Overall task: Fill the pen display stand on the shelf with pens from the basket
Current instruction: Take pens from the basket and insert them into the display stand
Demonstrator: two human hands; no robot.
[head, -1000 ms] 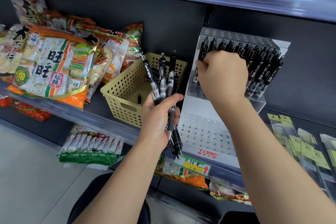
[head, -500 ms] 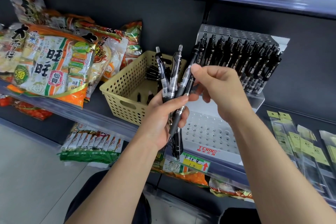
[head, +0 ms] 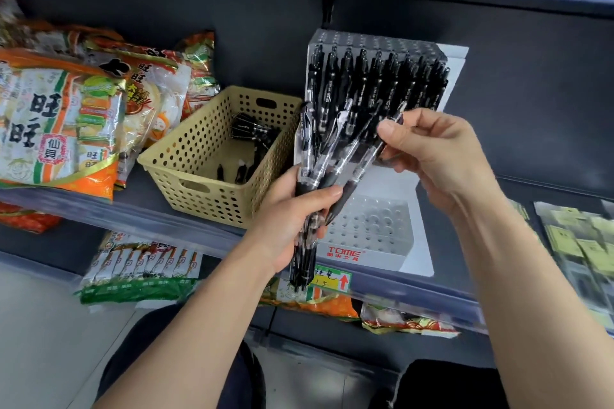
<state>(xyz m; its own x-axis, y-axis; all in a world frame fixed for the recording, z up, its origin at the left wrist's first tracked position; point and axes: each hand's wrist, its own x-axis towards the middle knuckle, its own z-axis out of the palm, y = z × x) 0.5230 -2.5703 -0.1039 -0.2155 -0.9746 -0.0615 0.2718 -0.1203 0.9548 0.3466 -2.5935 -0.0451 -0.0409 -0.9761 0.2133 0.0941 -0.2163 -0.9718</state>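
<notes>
Showing, in the head view, the left hand [head: 292, 219] curled round a fanned bundle of pens [head: 327, 163], while the right hand [head: 438, 156] pinches the upper end of the outermost pen [head: 363, 166], just before the display stand [head: 372, 229]. The pens look light, stiff and smooth, likely best drawn singly by the clip end; others lie in the basket [head: 199, 156] beside the stand.
</notes>
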